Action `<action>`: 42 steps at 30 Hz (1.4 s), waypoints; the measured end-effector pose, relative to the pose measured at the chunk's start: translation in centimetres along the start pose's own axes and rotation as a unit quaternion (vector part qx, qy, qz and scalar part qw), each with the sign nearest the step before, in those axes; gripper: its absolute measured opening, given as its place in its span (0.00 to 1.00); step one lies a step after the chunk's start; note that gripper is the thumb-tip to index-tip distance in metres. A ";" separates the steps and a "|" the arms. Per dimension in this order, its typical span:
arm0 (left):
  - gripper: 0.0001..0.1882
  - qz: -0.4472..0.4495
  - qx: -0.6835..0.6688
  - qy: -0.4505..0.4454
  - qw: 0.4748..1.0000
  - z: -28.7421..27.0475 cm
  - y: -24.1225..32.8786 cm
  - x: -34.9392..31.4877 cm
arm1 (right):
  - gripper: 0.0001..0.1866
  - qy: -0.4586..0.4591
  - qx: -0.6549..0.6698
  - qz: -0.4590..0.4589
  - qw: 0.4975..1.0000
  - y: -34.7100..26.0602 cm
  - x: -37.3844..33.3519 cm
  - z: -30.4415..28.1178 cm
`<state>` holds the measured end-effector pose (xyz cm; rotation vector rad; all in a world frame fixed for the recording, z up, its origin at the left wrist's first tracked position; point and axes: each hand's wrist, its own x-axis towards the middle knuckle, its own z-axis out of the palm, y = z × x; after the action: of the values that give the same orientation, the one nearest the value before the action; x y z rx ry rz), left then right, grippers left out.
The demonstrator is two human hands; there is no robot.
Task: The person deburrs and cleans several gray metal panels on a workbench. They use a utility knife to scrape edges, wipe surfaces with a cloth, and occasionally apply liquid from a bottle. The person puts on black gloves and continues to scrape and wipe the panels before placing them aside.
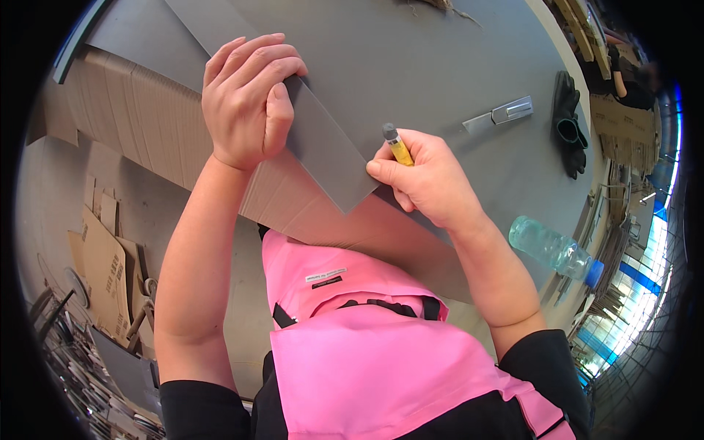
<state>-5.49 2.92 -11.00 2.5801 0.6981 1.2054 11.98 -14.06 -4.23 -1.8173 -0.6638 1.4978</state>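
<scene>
Head view | grey panel (323, 147), frame centre, overhangs worktop (411, 66) edge | your left hand (249, 103) clasps its upper end, apparently to steady it | your right hand (429, 172) pinches its right corner, holding yellow marker-like tool (399, 149)

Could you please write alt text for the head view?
A bare left hand on a grey panel, the right hand at its edge holding a slim yellow tool; black gloves and a bottle are farther right.

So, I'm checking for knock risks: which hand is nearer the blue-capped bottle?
Right. The right hand is left of the bottle; the left hand is farther left, at the grey panel.
</scene>
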 end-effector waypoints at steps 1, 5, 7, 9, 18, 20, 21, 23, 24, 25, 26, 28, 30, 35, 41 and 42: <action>0.17 -0.002 0.000 -0.001 1.000 0.0 0.0 0.0 | 0.08 0.003 -0.008 0.013 1.000 0.2 -0.3 -0.3; 0.12 0.007 -0.014 0.028 0.999 0.3 0.0 0.3 | 0.10 0.023 -0.104 0.000 0.994 0.6 -2.6 -0.7; 0.13 0.013 -0.010 0.043 0.999 0.5 -0.1 0.4 | 0.11 0.052 -0.095 0.079 0.991 0.4 -3.4 -0.8; 0.13 0.012 -0.008 0.052 0.999 0.6 -0.1 0.4 | 0.11 0.082 -0.033 0.021 0.996 0.1 -3.4 -0.7; 0.12 0.019 -0.009 0.042 0.999 0.7 -0.1 0.2 | 0.10 0.057 -0.089 -0.090 0.990 1.2 -1.0 0.2; 0.11 0.022 -0.011 0.044 0.999 0.6 -0.1 0.3 | 0.10 0.061 -0.088 -0.075 0.991 1.4 -1.5 0.0; 0.11 0.019 -0.011 0.043 0.999 0.5 -0.1 0.3 | 0.10 0.053 -0.078 -0.088 0.992 1.3 -1.9 -0.1; 0.11 0.014 -0.011 0.042 0.999 0.4 -0.1 0.4 | 0.11 0.053 -0.148 -0.033 0.987 1.0 -2.8 -0.5; 0.11 0.011 -0.013 0.040 0.999 0.4 0.0 0.4 | 0.12 0.053 -0.179 -0.009 0.982 0.8 -3.1 -0.7; 0.10 0.009 -0.013 0.043 0.999 0.4 0.0 0.4 | 0.11 0.059 -0.133 0.005 0.989 0.6 -3.4 -1.0; 0.11 0.008 -0.013 0.046 0.999 0.4 0.0 0.4 | 0.11 0.067 -0.089 0.023 0.994 0.4 -3.5 -1.1; 0.11 0.006 -0.014 0.047 0.999 0.5 0.0 0.3 | 0.10 0.077 -0.037 0.020 0.996 0.3 -3.5 -1.3; 0.11 0.007 -0.015 0.047 0.999 0.6 0.1 0.3 | 0.08 0.071 -0.008 -0.039 0.997 0.4 -2.9 -1.0; 0.11 0.007 -0.009 0.041 0.999 0.7 0.0 0.2 | 0.08 0.089 -0.149 -0.170 0.970 1.1 -1.4 0.4; 0.12 0.012 -0.010 0.042 0.999 0.7 0.0 0.4 | 0.07 0.065 -0.099 -0.071 0.990 0.6 -1.4 -1.1; 0.12 0.012 -0.010 0.040 0.999 0.7 0.0 0.4 | 0.06 0.065 -0.059 -0.033 0.996 0.6 -1.6 -1.3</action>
<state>-4.79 3.13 -11.19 2.5426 0.6699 1.3227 12.92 -15.85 -3.53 -1.9443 -0.7529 1.3093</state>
